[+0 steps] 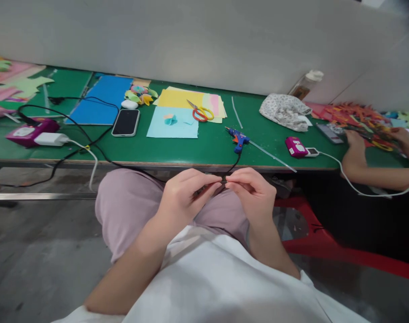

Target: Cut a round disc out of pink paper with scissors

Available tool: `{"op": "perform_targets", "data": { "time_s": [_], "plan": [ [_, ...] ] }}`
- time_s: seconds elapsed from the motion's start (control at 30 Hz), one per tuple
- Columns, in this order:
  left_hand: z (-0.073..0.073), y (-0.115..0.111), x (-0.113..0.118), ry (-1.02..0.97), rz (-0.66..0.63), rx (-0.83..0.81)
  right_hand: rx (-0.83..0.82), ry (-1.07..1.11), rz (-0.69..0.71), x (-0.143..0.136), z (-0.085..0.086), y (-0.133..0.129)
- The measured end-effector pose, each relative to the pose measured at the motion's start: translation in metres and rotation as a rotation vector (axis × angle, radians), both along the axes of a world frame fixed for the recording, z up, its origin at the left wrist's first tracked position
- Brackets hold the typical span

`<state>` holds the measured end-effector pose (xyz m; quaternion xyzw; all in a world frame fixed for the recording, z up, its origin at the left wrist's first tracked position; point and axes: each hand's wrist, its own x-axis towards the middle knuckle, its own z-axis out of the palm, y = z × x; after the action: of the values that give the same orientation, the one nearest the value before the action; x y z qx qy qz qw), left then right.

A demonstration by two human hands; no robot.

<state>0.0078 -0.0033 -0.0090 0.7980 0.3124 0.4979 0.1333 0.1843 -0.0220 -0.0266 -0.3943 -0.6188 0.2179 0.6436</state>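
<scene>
My left hand (186,192) and my right hand (254,194) meet above my lap, just in front of the table edge. Both are closed in a pinch, fingertips nearly touching. A small, thin dark piece (224,181) shows between them; its kind is too small to make out, and the fingers hide most of it. Beyond my hands, a blue glue gun (238,140) lies on the green table (211,154), a clear glue stick (273,156) sticking out of its back. Farther left are a light blue paper sheet (160,130) with small paper pieces and red-and-yellow scissors (202,113).
A phone (126,123), blue folder (98,101), yellow paper (180,98) and paper flowers (141,93) lie to the left. Black cables run from a purple power adapter (28,132). A cloth bundle (283,111) and bottle (307,84) stand right, near another person's arms (376,177).
</scene>
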Motion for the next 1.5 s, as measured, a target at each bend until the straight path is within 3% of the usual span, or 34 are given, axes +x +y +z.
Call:
{"op": "perform_targets", "data": {
  "time_s": [0.27, 0.53, 1.17, 1.5],
  "plan": [
    [-0.0007, -0.0001, 0.0011, 0.002, -0.015, 0.014, -0.042, -0.022, -0.035, -0.0009, -0.001, 0.0011],
    [0.0002, 0.0004, -0.0009, 0.005, -0.01, 0.025, -0.08, 0.012, 0.101, 0.0041, -0.0038, 0.0017],
    [0.0004, 0.0001, 0.001, 0.0, -0.005, 0.033, 0.025, -0.089, -0.064, 0.0032, 0.0018, -0.0001],
    [-0.0031, 0.0006, 0.0015, -0.006, -0.027, 0.08, 0.013, -0.029, -0.006, 0.0029, -0.0026, 0.0021]
  ]
}}
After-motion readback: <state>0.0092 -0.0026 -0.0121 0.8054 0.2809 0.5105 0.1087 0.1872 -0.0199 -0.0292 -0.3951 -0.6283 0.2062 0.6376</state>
